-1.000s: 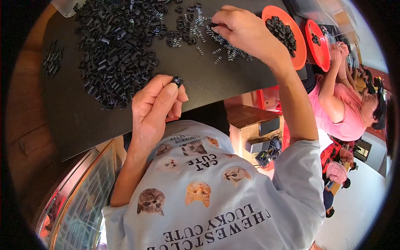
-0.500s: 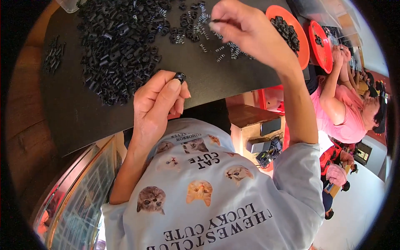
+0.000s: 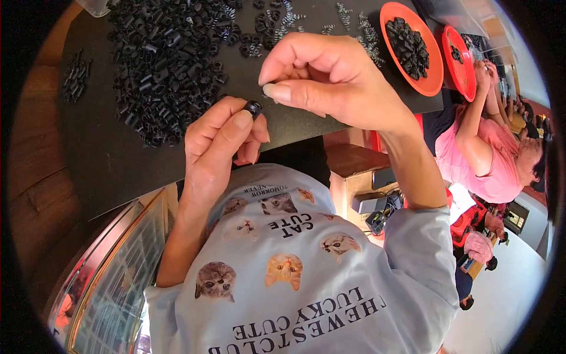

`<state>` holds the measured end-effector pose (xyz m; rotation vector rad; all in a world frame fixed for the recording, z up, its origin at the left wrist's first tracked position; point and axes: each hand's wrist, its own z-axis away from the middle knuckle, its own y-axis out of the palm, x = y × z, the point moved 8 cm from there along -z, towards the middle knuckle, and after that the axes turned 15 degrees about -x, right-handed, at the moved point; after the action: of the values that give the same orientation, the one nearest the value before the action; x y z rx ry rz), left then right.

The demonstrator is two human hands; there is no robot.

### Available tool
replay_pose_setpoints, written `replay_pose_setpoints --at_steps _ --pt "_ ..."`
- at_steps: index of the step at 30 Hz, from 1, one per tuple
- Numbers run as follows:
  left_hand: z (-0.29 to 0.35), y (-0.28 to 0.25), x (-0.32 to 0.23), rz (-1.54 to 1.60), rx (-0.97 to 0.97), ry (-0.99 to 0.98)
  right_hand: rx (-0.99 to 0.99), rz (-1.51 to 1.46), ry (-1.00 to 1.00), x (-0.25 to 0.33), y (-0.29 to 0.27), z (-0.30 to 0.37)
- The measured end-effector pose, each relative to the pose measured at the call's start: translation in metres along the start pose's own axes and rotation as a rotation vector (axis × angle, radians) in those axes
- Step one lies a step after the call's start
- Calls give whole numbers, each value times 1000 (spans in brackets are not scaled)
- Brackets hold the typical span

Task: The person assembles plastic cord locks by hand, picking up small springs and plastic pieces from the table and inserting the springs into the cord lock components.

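- Dark table (image 3: pixel 97 141) spans the upper left, its near edge passing just in front of the person's pale shirt (image 3: pixel 368 259), printed with cat faces (image 3: pixel 283 271).
- At the right, a co-worker (image 3: pixel 486 154) in pink has both hands near a red plate (image 3: pixel 463 78) holding a few dark pieces (image 3: pixel 456 54).
- Left hand (image 3: pixel 213 140): its grip is clamped on a small black part (image 3: pixel 253 108), thumb pressing one side, close to the table's near edge.
- Right hand (image 3: pixel 339 79): raised just beside the left, thumb and forefinger tips close to each other; I cannot tell whether this grip pinches anything.
- Large heap of black parts (image 3: pixel 162 68) beyond the left hand; a bunch of thin black pieces (image 3: pixel 75 79) lies apart to its left.
- Loose metal springs (image 3: pixel 368 35) lie in clusters beyond the right hand, some beside black rings (image 3: pixel 268 26).
- Orange plate (image 3: pixel 429 81) right of the springs, bearing a pile of black pieces (image 3: pixel 408 50).
- Brown box (image 3: pixel 356 162) below the table edge, near tangled cables (image 3: pixel 392 206).
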<state>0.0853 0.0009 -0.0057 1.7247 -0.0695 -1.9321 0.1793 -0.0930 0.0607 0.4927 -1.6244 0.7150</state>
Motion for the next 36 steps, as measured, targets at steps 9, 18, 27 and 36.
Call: replay_pose_setpoints --at_steps 9,18,27,36 --pt "0 1 -2 -12 77 -31 115 -138 222 -11 12 4" --pt "0 0 0 6 92 -86 90 -140 237 -12 14 4" --pt "1 1 -1 -58 50 -102 106 33 149 -6 15 3" --pt "3 -1 2 -103 -60 -113 94 167 -14 5 17 0"
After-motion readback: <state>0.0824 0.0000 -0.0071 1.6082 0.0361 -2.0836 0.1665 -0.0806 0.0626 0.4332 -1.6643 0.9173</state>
